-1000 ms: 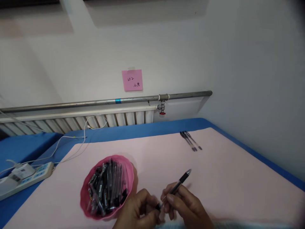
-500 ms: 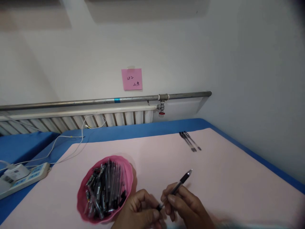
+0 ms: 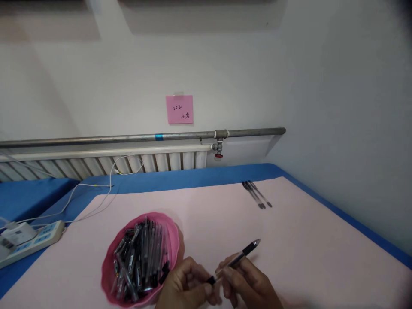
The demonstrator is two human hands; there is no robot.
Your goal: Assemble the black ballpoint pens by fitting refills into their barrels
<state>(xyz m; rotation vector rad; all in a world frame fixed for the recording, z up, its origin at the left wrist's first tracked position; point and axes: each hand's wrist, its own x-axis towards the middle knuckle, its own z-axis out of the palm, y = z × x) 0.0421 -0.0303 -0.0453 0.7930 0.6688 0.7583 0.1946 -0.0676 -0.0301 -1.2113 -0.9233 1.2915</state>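
A clear-barrelled pen (image 3: 238, 259) with a black grip and a silvery pointed tip slants up to the right in front of me. My right hand (image 3: 249, 281) has its fingers closed around the barrel, with the tip sticking out beyond them. At the pen's lower, black end, my left hand (image 3: 189, 285) pinches with thumb and fingers; part of that end is hidden. Just left of my left hand stands a pink scalloped bowl (image 3: 175, 234), holding many clear and black pens (image 3: 146, 253). Farther back on the right, several similar pens (image 3: 256, 195) lie side by side.
A pale pink sheet (image 3: 209, 219) covers the blue table (image 3: 193, 175). At the left edge lies a power strip (image 3: 48, 236) with plugs and white cables (image 3: 109, 185). Behind the table are a radiator (image 3: 161, 162), a metal pipe (image 3: 128, 138) and a wall with a pink note (image 3: 179, 110).
The pen's tip has dipped slightly, and both hands keep hold of the pen. The view has shifted a little; the bowl and the laid-out pens stay in place.
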